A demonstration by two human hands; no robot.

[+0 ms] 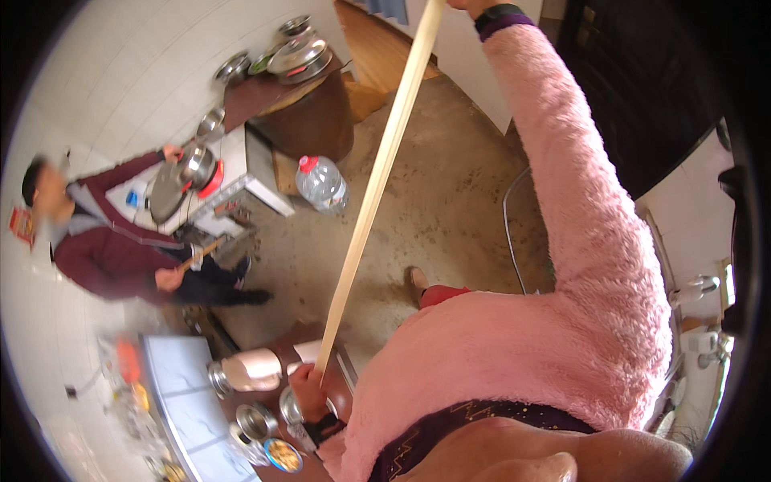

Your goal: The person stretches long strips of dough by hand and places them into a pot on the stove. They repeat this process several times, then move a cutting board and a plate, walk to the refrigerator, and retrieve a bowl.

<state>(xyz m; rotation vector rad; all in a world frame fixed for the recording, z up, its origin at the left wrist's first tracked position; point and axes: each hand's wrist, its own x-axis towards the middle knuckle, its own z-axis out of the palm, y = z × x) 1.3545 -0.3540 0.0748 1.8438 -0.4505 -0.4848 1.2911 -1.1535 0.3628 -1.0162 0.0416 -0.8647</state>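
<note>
A long, straight, pale-yellow strip with lengthwise ridges runs diagonally across the view; whether it is dough or wood is hard to tell. My left hand, a dark cuff at its wrist, is closed around the lower end, above a table with bowls. My right hand is at the upper end, largely cut off by the top edge of the view. Both arms are in pink fleecy sleeves and spread wide apart. Beneath my left hand, a metal bowl is partly hidden.
A person stands at a stove, one hand on a pot, the other holding a stick. A plastic bottle stands on the floor. Lidded pans rest on a brown vat. A blue-rimmed food bowl sits lower left.
</note>
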